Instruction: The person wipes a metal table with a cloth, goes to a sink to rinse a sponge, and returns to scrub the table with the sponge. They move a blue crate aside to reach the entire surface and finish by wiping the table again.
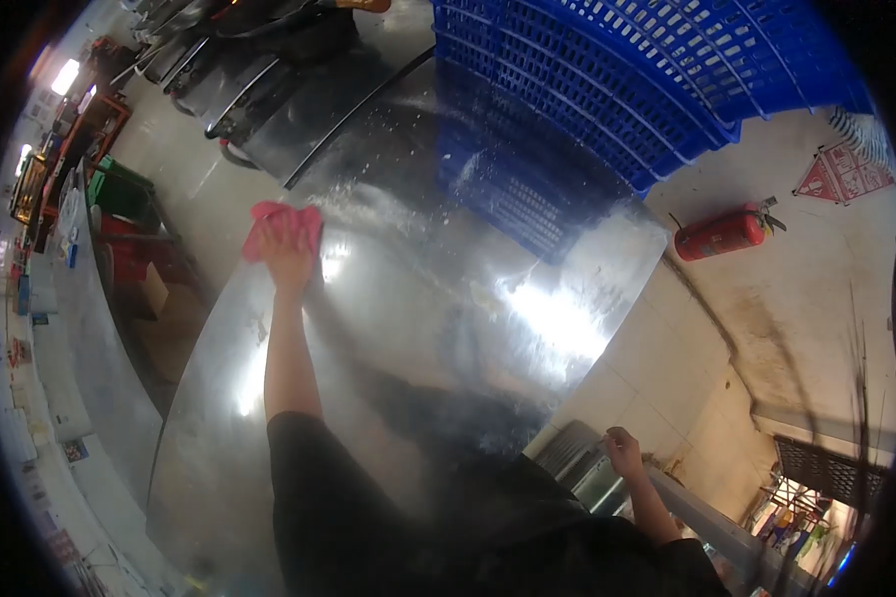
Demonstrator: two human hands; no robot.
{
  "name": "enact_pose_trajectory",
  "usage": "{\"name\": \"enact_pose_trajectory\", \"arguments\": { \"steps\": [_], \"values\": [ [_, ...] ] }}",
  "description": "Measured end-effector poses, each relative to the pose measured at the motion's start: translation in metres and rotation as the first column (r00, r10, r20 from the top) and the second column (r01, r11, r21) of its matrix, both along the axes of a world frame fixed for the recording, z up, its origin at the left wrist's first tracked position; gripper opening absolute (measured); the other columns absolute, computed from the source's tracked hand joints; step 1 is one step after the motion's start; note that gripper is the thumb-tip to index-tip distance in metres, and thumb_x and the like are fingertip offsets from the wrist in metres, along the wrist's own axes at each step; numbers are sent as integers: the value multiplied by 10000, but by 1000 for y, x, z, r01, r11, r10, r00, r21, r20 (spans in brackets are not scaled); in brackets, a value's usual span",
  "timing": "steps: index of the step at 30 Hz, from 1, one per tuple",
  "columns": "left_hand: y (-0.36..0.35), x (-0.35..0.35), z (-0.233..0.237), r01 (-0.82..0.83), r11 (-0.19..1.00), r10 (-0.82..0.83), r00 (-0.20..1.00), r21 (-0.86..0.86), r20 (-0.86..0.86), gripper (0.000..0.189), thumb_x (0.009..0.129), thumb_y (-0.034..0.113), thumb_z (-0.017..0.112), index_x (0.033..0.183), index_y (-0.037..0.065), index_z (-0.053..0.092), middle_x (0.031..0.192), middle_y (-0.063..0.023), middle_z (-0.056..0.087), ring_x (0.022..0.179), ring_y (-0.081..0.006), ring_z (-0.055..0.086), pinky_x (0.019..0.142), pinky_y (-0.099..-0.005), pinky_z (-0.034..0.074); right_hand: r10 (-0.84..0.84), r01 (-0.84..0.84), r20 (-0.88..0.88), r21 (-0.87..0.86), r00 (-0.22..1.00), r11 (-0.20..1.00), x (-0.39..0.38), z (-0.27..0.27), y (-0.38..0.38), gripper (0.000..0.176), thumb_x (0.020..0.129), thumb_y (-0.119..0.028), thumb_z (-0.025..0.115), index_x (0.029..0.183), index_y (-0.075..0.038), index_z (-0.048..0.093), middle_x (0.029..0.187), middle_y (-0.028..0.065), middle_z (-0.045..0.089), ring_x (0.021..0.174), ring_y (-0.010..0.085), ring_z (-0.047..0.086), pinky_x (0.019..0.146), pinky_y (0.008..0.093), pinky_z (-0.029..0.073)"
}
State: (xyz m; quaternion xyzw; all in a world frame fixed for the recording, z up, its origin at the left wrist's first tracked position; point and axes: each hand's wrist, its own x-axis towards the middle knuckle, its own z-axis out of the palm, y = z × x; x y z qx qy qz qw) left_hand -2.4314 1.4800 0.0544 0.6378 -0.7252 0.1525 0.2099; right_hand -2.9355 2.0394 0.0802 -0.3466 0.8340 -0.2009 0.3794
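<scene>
Stretched out over the shiny metal tabletop point(408, 289), my left hand point(287, 249) presses a pink cloth point(311, 221) against the surface near its left edge. The cloth is bunched under the fingers and sticks out around them. Pale specks and smears mark the metal beyond the hand. Off the table's right side, my right hand point(623, 453) hangs in the air with its fingers curled in. Nothing shows in that hand, and it is close to a grey ribbed object point(572, 453) that I cannot identify.
Blue plastic crates point(577, 90) stand at the table's far right. Several dark pans point(299, 40) with handles crowd the far left end. A red fire extinguisher point(719, 234) is by the wall at right. A green bin point(119, 191) stands beyond the left edge.
</scene>
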Motion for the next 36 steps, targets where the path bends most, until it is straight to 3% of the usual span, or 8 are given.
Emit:
{"name": "enact_pose_trajectory", "arguments": {
  "steps": [5, 14, 16, 24, 27, 29, 32, 36],
  "values": [
    [-11, -137, 39, 657, 753, -636, 743, 45, -209, 470, 880, 226, 512, 1325, 81, 463, 1426, -245, 307, 1305, -435, 288, 1078, -518, 207, 112, -106, -98, 57, 989, 993, -37, 16, -60, 279, 881, -212, 579, 1058, 4, 584, 893, 158, 653, 849, 237, 637, 728, 338, 495],
    [216, -417, 56, 889, 408, -676, 448, 210, -584, 665, 808, 317, 616, 1362, 58, 353, 1442, -232, 250, 1356, -383, 215, 1122, -491, 159, -135, 132, -48, -67, 990, 989, -34, 24, -31, 292, 891, -231, 571, 1064, 4, 588, 892, 151, 657, 811, 226, 627, 741, 337, 500],
    [254, -461, 89, 848, 153, -939, 284, 507, -191, 596, 827, 301, 588, 1332, 41, 407, 1430, -240, 274, 1359, -389, 204, 1116, -486, 174, -89, 89, -14, -4, 996, 996, -32, 13, -9, 304, 887, -235, 573, 1074, 4, 584, 908, 165, 658, 824, 237, 636, 748, 349, 505],
    [296, -561, 53, 833, 500, 16, 264, 236, -964, 483, 973, 314, 346, 1363, 31, 362, 1268, -259, 468, 1225, -372, 417, 1029, -476, 316, -147, 146, -17, -80, 989, 986, -52, -2, 35, 279, 896, -211, 551, 1038, 26, 590, 851, 129, 643, 787, 199, 614, 733, 311, 483],
    [273, -513, 110, 915, 342, 577, -23, 215, -817, 541, 971, 454, 338, 1399, 123, 333, 762, -69, 601, 488, -117, 537, 406, -253, 430, -198, 204, 54, -119, 979, 972, -67, -5, 22, 291, 900, -216, 546, 1038, 37, 584, 840, 121, 635, 767, 191, 603, 720, 310, 481],
    [258, -471, 130, 844, 525, 414, -141, 110, -899, 542, 973, 452, 344, 1393, 110, 340, 853, -55, 608, 594, -96, 559, 414, -221, 415, -216, 223, 82, -80, 973, 972, -68, -6, 23, 324, 891, -246, 558, 1064, 27, 586, 913, 170, 650, 838, 236, 631, 753, 331, 492],
    [246, -380, 224, 708, 690, 299, -91, 149, -950, 548, 993, 396, 311, 1427, 64, 263, 1393, -146, 367, 1284, -238, 375, 1043, -355, 334, -174, 179, 70, -73, 982, 981, -72, -19, 27, 343, 881, -268, 572, 1071, 17, 591, 935, 183, 660, 866, 248, 645, 763, 338, 500],
    [237, -287, 245, 601, 789, 156, 4, 127, -988, 585, 969, 326, 379, 1443, 31, 202, 1450, -161, 279, 1321, -259, 310, 1076, -370, 245, -179, 183, 126, -26, 976, 983, -71, -33, 15, 326, 869, -251, 598, 1068, 7, 594, 903, 181, 660, 828, 248, 647, 746, 338, 503]
  ]
}}
